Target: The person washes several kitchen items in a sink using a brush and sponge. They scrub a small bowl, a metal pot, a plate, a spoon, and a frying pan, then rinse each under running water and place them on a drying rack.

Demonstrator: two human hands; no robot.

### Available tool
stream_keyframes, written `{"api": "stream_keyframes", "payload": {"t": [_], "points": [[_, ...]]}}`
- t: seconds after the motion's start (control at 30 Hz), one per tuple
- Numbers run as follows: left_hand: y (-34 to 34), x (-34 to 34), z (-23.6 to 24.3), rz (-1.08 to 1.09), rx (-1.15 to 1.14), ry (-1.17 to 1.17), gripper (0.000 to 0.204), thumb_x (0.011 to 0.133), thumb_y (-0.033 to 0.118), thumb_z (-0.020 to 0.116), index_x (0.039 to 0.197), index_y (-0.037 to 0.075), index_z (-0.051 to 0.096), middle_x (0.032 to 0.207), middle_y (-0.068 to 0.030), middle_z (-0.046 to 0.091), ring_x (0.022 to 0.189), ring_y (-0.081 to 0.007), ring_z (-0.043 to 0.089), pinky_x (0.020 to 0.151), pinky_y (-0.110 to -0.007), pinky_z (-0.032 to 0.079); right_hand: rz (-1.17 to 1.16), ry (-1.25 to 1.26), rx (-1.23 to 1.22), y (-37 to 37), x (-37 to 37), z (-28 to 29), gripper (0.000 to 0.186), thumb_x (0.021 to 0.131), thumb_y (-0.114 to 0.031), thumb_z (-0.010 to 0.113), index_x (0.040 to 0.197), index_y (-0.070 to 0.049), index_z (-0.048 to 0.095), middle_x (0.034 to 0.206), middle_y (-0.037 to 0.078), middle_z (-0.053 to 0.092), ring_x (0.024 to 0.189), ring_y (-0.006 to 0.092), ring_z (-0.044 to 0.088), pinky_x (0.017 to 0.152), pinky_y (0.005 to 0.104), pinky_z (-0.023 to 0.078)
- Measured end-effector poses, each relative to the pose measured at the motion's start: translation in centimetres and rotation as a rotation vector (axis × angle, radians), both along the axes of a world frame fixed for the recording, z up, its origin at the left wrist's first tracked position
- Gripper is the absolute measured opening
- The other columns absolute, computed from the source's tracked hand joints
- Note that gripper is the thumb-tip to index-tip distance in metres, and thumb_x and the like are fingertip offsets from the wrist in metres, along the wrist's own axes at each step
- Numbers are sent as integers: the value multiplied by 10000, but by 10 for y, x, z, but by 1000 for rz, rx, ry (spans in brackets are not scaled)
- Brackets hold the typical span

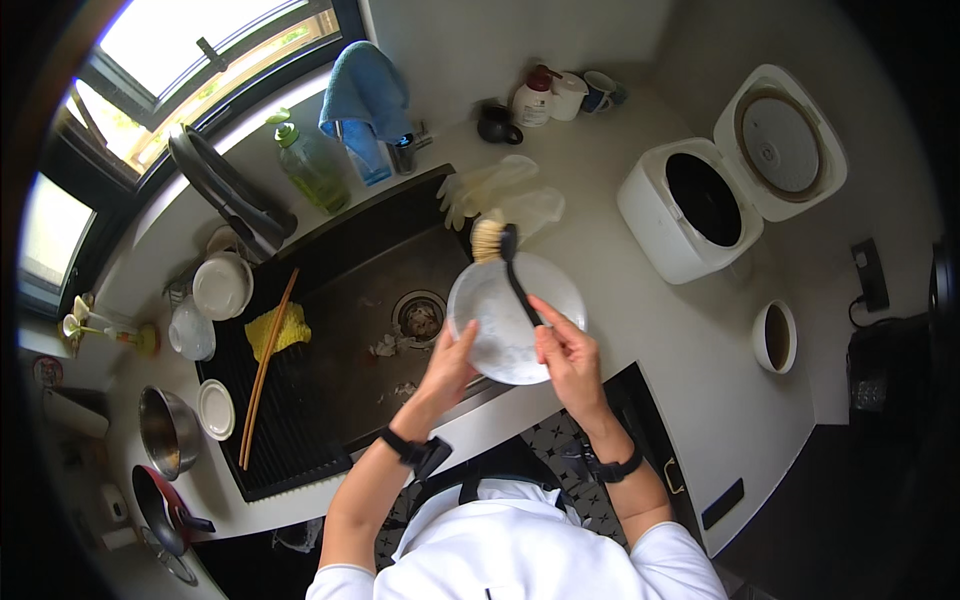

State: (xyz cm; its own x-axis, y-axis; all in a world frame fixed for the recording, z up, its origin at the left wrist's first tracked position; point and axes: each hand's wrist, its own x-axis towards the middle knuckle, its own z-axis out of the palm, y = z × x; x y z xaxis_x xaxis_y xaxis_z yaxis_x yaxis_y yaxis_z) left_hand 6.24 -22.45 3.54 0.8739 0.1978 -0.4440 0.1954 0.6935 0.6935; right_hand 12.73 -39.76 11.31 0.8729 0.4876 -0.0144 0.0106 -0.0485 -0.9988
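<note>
A white plate point(500, 335) is held over the right edge of the dark sink point(345, 265). My left hand point(450, 365) grips its left rim, thumb on the upper face. In my right hand point(570, 360) is a dish brush point(517, 280) with a black handle and pale bristles. The fingers close round the handle, and the bristle head stands over the plate's far rim. Food scraps point(385, 345) lie on the sink bottom near the drain point(420, 316). Behind the plate, pale translucent gloves point(490, 190) lie on the sink's far right corner and the counter.
Left of the basin, a yellow cloth point(285, 328) and chopsticks point(262, 390) rest on a black ribbed rack. A faucet point(225, 190), a green soap bottle point(308, 165) and a blue towel point(365, 95) stand behind. An open rice cooker point(665, 215) and a bowl point(775, 337) are at right.
</note>
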Motion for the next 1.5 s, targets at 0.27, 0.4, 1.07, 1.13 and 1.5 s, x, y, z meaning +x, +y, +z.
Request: {"api": "stream_keyframes", "payload": {"t": [0.27, 0.4, 1.07, 1.13, 1.5], "points": [[-66, 80, -29, -159, 85, -13, 540, 1101, 308, 481, 1581, 193, 262, 1456, -73, 518, 1264, -228, 589, 928, -452, 593, -126, 44, 49, -54, 19, -1, 445, 1068, -185, 566, 1493, -64, 516, 725, -52, 490, 563, 7, 360, 445, 166, 245], [-77, 99, -33, -172, 69, -35, 590, 1100, 315, 481, 1603, 219, 189, 1516, -68, 452, 1295, -248, 560, 914, -461, 589, -166, 65, -1, -62, 26, 0, 426, 1077, -212, 553, 1478, -72, 535, 696, -49, 495, 536, -6, 349, 420, 164, 249], [-18, 11, 9, -142, 331, -103, 751, 884, 50, 563, 1578, 54, 276, 1162, -123, 539, 917, -180, 596, 773, -305, 541, 25, 168, -14, 6, 3, -1, 439, 1076, -155, 496, 1514, -111, 494, 688, -62, 476, 477, -12, 322, 384, 158, 230], [16, -38, 27, 46, 823, -160, 633, 895, 30, 547, 1512, 61, 407, 1160, -101, 536, 930, -167, 584, 804, -289, 511, 58, 220, 13, 24, -9, -4, 423, 1088, -167, 489, 1508, -121, 499, 685, -50, 484, 446, -10, 324, 368, 160, 234], [232, -435, 94, 1406, 1320, 467, 202, 970, 198, 724, 909, 23, 646, 703, -7, 605, 654, -75, 525, 594, -275, 458, 357, 193, -20, 141, -100, -14, 411, 1077, -144, 505, 1483, -87, 525, 655, -40, 490, 433, 3, 318, 356, 189, 223]]}}
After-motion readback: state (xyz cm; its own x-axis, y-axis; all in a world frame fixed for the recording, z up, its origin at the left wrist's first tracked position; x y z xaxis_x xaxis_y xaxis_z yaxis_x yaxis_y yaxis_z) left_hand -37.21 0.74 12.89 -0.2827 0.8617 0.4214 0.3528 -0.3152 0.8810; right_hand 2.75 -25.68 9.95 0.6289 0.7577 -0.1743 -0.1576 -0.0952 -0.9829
